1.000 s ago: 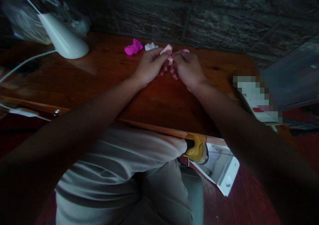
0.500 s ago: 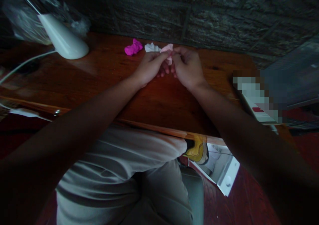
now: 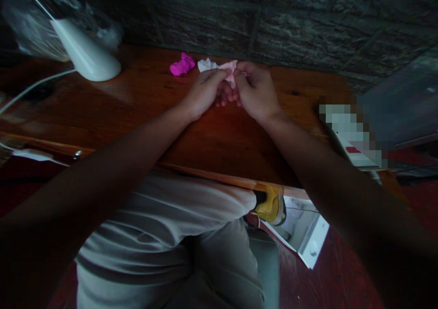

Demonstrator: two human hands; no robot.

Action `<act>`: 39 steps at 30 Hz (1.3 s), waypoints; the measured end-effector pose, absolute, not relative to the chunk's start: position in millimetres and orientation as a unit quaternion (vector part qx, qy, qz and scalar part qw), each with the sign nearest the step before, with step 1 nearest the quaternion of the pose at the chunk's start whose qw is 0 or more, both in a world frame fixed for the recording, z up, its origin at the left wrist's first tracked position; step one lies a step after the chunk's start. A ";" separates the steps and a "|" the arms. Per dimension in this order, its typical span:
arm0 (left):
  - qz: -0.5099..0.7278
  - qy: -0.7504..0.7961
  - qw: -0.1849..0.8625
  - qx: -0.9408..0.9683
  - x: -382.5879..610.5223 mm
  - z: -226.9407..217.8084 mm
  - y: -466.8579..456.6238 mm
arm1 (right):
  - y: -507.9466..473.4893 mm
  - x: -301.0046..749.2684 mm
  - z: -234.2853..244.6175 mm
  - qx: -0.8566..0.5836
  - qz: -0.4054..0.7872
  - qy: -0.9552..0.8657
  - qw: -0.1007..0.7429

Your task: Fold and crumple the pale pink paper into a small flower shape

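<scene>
Between my two hands is a pale pink piece of crumpled, thin paper-like material (image 3: 231, 65). My left hand (image 3: 208, 90) pinches its left side with thumb and fingers. On the other side my right hand (image 3: 257, 87) grips it, the thumb pressed down and the fingers curled under. The lower part of the piece is partly hidden by the fingers. Just behind my left hand lies a white crumpled piece (image 3: 206, 65). A bright magenta crumpled piece (image 3: 182, 65) sits farther left on the wooden table (image 3: 226, 140).
A white lamp base (image 3: 89, 55) with a cable stands at the left, beside a clear plastic bag (image 3: 106, 33). A dark brick wall (image 3: 212, 21) borders the table's back. At the right edge is a pixelated box-like object (image 3: 352, 131). Below, an open white box (image 3: 308, 240) lies on the floor.
The pale pink piece has shifted slightly between my fingers, and both thumbs have moved a little. The other pieces stay where they were.
</scene>
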State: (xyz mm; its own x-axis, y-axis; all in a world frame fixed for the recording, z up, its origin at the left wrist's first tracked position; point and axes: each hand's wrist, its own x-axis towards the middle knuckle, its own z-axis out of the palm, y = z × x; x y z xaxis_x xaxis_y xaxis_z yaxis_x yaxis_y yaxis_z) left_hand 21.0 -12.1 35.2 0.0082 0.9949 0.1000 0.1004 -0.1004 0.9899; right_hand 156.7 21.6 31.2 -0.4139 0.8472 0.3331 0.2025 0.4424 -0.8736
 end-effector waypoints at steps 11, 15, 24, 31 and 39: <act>0.499 0.492 0.409 0.584 18.8 30.3 -8.7 | 9.5 150.8 36.3 -0.387 0.416 -0.711 0.415; 0.507 0.482 0.403 0.590 18.3 30.5 -8.7 | 10.4 150.8 36.1 -0.376 0.431 -0.718 0.398; 0.513 0.477 0.411 0.582 19.8 32.7 -9.8 | 10.7 151.4 37.3 -0.382 0.437 -0.723 0.376; 0.518 0.486 0.417 0.567 19.8 30.5 -8.6 | 6.5 150.6 39.2 -0.391 0.434 -0.721 0.373; 0.547 0.455 0.432 0.554 20.4 30.1 -8.5 | 9.8 152.4 36.7 -0.379 0.434 -0.731 0.365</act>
State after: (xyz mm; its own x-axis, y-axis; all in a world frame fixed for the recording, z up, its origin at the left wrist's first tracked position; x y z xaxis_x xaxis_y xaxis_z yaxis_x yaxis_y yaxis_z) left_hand 20.4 -8.5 30.1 -0.0139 0.9771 0.2125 0.0310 -0.2120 0.9768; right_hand 152.4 9.8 36.7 -0.4461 0.8710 0.2058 0.2374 0.3368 -0.9112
